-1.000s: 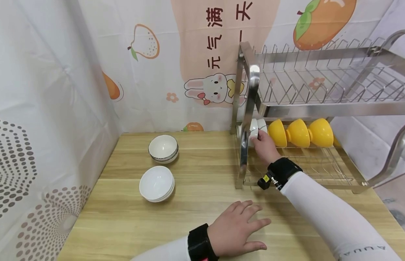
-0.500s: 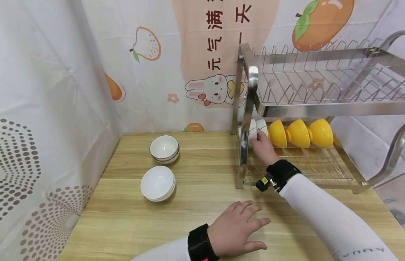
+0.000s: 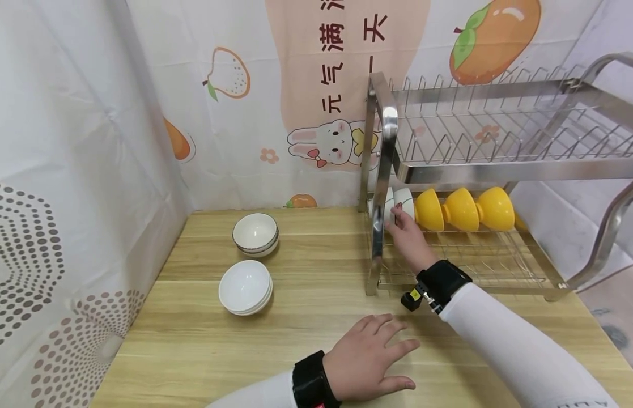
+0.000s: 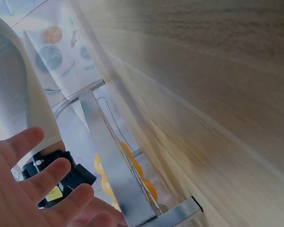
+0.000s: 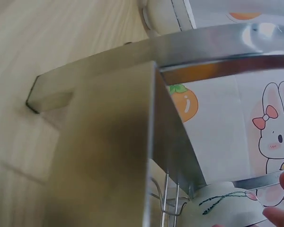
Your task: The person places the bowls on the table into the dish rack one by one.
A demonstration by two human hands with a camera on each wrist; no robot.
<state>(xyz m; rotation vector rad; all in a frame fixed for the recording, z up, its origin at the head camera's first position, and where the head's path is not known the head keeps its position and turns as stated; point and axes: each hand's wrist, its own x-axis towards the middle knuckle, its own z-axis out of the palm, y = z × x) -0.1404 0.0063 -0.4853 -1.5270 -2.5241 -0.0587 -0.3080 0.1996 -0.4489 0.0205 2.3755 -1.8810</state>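
My right hand is in the lower tier of the dish rack, with fingers and thumb pinching a white bowl at the rack's left end. In the right wrist view, fingertips meet the rim of that white bowl, which has a green and pink pattern. Another white bowl stands on its side just right of it. The rack's left post partly hides the gripped bowl. My left hand is held over the table with fingers spread, holding nothing; its fingers show in the left wrist view.
Several yellow bowls lie sideways in a row in the lower tier. The metal dish rack has a wire upper tier. On the wooden table, stacked dark-rimmed bowls and stacked plain white bowls stand at left. A printed curtain hangs behind.
My right hand has shifted slightly left along the white bowls. More of the right-hand white bowl's side shows. The view has turned slightly; my left hand has hardly moved.
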